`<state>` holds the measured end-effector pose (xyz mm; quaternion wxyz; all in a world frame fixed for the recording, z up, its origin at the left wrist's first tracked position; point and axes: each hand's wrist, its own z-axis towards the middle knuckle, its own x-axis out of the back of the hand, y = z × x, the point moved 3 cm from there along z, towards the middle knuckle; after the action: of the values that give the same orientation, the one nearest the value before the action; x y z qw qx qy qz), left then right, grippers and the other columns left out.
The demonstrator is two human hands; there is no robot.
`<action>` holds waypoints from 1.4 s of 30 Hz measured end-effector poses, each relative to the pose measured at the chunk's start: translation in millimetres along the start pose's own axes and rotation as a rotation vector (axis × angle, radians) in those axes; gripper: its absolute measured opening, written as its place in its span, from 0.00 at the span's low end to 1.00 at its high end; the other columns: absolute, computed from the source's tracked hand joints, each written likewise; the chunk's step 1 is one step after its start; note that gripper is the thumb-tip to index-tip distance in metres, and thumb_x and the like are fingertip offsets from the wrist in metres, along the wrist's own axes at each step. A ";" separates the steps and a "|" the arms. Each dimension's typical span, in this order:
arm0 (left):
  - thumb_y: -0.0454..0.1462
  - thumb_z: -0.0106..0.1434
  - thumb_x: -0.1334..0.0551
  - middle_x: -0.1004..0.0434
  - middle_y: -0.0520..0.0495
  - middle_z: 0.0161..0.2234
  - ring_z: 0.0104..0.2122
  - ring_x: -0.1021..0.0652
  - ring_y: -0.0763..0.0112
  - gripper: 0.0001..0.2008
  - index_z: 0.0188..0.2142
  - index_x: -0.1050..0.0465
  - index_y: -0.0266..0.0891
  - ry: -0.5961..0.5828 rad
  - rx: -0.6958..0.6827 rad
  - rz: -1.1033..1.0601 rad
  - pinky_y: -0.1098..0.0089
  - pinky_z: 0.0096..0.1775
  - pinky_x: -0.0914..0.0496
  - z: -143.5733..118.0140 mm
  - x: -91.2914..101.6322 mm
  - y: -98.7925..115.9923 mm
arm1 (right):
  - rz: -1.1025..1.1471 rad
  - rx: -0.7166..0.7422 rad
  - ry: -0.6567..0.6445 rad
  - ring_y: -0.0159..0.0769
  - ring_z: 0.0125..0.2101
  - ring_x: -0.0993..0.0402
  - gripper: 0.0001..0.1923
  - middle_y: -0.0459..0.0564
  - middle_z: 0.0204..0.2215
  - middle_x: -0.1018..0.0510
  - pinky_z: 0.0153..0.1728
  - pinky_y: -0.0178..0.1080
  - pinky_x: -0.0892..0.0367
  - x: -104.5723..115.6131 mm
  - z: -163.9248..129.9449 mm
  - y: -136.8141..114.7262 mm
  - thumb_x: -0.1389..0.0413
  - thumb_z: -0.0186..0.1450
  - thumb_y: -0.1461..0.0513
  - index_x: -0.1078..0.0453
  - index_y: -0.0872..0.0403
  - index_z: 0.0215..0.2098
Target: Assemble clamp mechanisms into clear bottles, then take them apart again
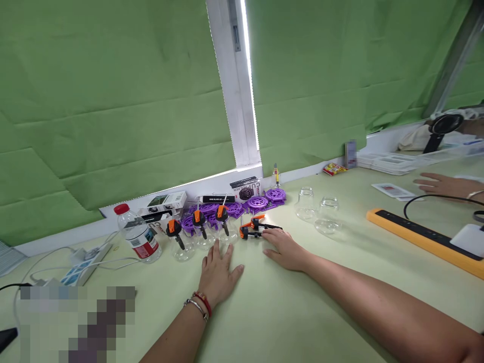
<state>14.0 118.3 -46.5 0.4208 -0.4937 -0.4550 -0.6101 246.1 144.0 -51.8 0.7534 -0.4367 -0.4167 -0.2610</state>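
My left hand (pixel 217 272) lies flat on the pale green table (pixel 302 312), fingers spread, just short of three clear glass jars (pixel 200 239) that carry orange-and-black clamps on top. My right hand (pixel 285 248) rests palm down, its fingertips touching an orange-and-black clamp (pixel 253 229) lying on the table. Neither hand grips anything. Behind the jars lie several purple round plastic parts (pixel 259 201).
A water bottle with a red cap (pixel 138 234) stands left of the jars. Two bare glass jars (pixel 317 209) sit right of the clamp. Small boxes (pixel 245 189) line the wall. An orange power strip (pixel 423 237) and another person's hand (pixel 442 184) are at the right. A white power strip (pixel 85 262) sits at left.
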 end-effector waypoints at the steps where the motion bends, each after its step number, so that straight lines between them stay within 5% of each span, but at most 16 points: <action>1: 0.57 0.60 0.52 0.61 0.37 0.66 0.62 0.50 0.48 0.34 0.62 0.47 0.47 -0.004 0.004 0.001 0.52 0.57 0.50 0.1 0.0 -0.2 | -0.002 -0.002 0.005 0.50 0.57 0.44 0.25 0.57 0.57 0.36 0.55 0.53 0.47 -0.1 -0.3 -0.4 0.49 0.62 0.54 0.37 0.53 0.56; 17: 0.57 0.62 0.57 0.55 0.38 0.65 0.63 0.49 0.52 0.36 0.63 0.49 0.41 -0.081 -0.036 0.034 0.52 0.58 0.52 -0.3 1.5 2.2 | 0.116 -0.008 0.047 0.45 0.53 0.34 0.13 0.53 0.56 0.33 0.52 0.48 0.40 1.6 1.0 5.1 0.50 0.62 0.60 0.25 0.53 0.40; 24: 0.57 0.62 0.59 0.54 0.40 0.65 0.63 0.50 0.52 0.36 0.63 0.49 0.42 -0.081 -0.042 0.032 0.50 0.58 0.52 0.0 -0.8 -0.3 | 0.300 -0.091 0.205 0.39 0.42 0.25 0.11 0.48 0.43 0.22 0.49 0.42 0.35 8.2 0.3 7.9 0.49 0.59 0.63 0.23 0.51 0.30; 28: 0.57 0.62 0.59 0.55 0.40 0.65 0.63 0.50 0.52 0.36 0.63 0.50 0.42 -0.087 -0.042 0.028 0.50 0.58 0.53 0.0 -1.0 0.0 | 0.336 -0.167 0.165 0.39 0.35 0.26 0.11 0.46 0.32 0.20 0.41 0.41 0.33 11.8 0.8 6.8 0.48 0.57 0.65 0.25 0.51 0.33; 33: 0.56 0.63 0.57 0.53 0.39 0.65 0.63 0.49 0.51 0.34 0.63 0.47 0.40 -0.073 -0.046 -0.004 0.50 0.58 0.53 -0.4 -2.0 -1.2 | 0.344 -0.190 0.127 0.40 0.40 0.28 0.15 0.50 0.38 0.22 0.45 0.42 0.36 12.3 0.3 7.3 0.48 0.55 0.66 0.25 0.54 0.39; 38: 0.51 0.65 0.56 0.39 0.40 0.59 0.59 0.41 0.55 0.27 0.54 0.35 0.39 0.039 -0.086 -0.205 0.52 0.57 0.49 -1.5 6.0 -3.3 | 0.357 -0.211 0.166 0.39 0.36 0.28 0.14 0.50 0.35 0.23 0.41 0.41 0.34 15.6 -6.3 -2.7 0.50 0.56 0.67 0.24 0.53 0.35; 42: 0.52 0.65 0.55 0.29 0.38 0.48 0.46 0.29 0.61 0.26 0.48 0.32 0.37 0.075 -0.065 -0.675 0.61 0.49 0.37 -8.5 17.0 1.8 | 0.348 -0.163 0.174 0.37 0.32 0.29 0.14 0.49 0.31 0.24 0.35 0.39 0.33 22.1 -16.2 -23.6 0.51 0.56 0.68 0.25 0.52 0.34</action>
<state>11.1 108.5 -30.3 0.1957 -0.3057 -0.5573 -0.7468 246.1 117.7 -26.9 0.7824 -0.5373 -0.2459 -0.1967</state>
